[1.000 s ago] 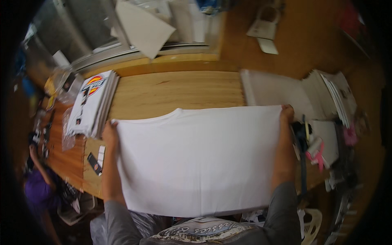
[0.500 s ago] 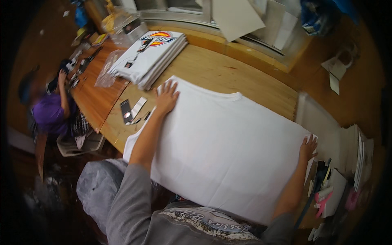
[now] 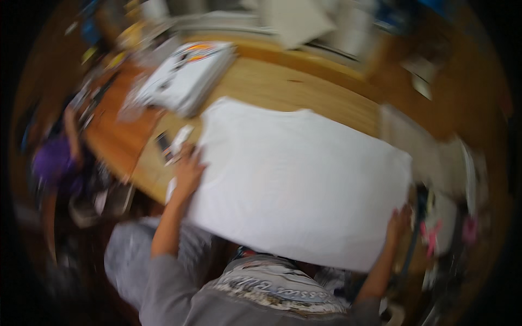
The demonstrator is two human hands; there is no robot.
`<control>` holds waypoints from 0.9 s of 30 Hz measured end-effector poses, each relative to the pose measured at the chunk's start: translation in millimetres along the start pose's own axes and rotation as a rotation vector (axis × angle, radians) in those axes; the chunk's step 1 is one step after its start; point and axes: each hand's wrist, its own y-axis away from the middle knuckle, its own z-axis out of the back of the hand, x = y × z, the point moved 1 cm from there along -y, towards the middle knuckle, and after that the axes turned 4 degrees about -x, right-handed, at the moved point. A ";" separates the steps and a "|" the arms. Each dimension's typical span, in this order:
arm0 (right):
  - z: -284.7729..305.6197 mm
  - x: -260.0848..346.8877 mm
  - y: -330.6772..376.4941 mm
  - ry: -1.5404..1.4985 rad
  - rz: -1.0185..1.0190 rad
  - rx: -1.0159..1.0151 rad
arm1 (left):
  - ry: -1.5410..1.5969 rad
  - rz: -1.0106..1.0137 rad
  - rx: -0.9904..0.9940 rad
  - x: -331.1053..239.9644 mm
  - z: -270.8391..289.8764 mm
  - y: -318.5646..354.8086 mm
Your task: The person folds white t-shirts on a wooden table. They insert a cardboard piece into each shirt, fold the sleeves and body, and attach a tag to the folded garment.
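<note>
A white shirt [image 3: 304,179] lies spread on the wooden table in front of me, its neckline toward the far side. My left hand [image 3: 188,173] is on the shirt's left side, fingers apart and somewhat blurred. At the right edge, low down, my right hand [image 3: 399,223] touches the shirt; motion smears its fingers, so whether they pinch the cloth is unclear. Just beyond my left hand lie a dark phone-like object [image 3: 163,145] and a small white slip [image 3: 182,137].
A stack of folded white shirts [image 3: 187,70] with a coloured print sits at the back left, beside clear plastic [image 3: 133,103]. A person in purple [image 3: 54,160] works at the far left. Pink-handled tools [image 3: 432,239] and boards [image 3: 467,174] stand at the right.
Both hands have come toward me along the shirt's sides, the left from near the upper left shoulder, the right from the upper right corner. The view has shifted and blurred.
</note>
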 end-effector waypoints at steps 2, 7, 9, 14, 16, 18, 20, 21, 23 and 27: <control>41.5 49.7 14.5 -0.269 0.051 -0.039 | -0.110 0.055 0.153 -33.4 16.7 10.7; 95.0 116.1 69.3 -0.434 0.718 0.259 | 0.039 0.041 0.377 -98.0 26.2 41.2; 59.6 70.7 49.1 -0.343 0.519 0.220 | 0.008 0.156 0.323 -83.4 12.4 38.3; 74.5 -85.9 -96.0 -0.318 -0.071 -0.321 | -0.022 0.040 0.320 -147.3 6.7 18.7; 83.9 -140.6 -146.0 -0.323 -0.186 -0.503 | 0.135 -0.125 0.372 -215.8 -2.3 16.8; 97.2 -169.9 -191.4 -0.273 -0.225 -0.393 | 0.294 -0.356 0.395 -287.2 -16.8 22.5; 101.2 -197.1 -232.1 -0.323 -0.195 -0.416 | 0.332 -0.554 0.441 -356.7 -24.6 27.8; 102.3 -204.9 -248.3 -0.312 -0.245 -0.326 | 0.354 -0.639 0.435 -381.2 -29.9 29.7; 99.0 -218.0 -273.3 -0.243 -0.286 -0.263 | 0.325 -0.709 0.461 -416.1 -40.6 31.8; 77.0 -233.5 -309.5 -0.165 -0.346 -0.037 | 0.248 -0.703 0.500 -431.4 -42.4 27.5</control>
